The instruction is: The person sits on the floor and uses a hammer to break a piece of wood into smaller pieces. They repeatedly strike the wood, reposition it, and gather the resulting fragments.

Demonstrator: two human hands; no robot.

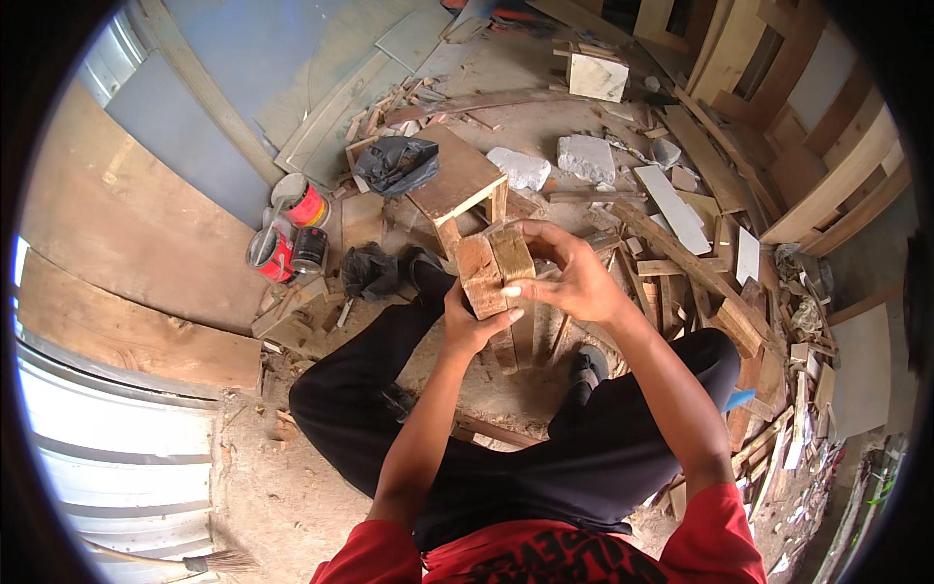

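In front of me, above my legs, two short wooden blocks are held side by side with their long faces touching or nearly so. My left hand (474, 319) is closed around the reddish-brown wooden block (479, 273) from below, its thumb along the lower end. My right hand (576, 274) grips the yellower wooden block (512, 253) from the right, fingers behind it and thumb reaching across the front. Just beyond the blocks stands a low wooden stool (455, 173), with a crumpled black plastic bag (399, 164) on its far left corner.
Paint cans (272, 255) stand left of the stool, near another black plastic bag (370, 271). Scrap boards (681, 263) are heaped on the right. White broken chunks (586, 158) lie beyond the stool. Leaning plywood (136, 195) lines the left; a broom (219, 561) lies lower left.
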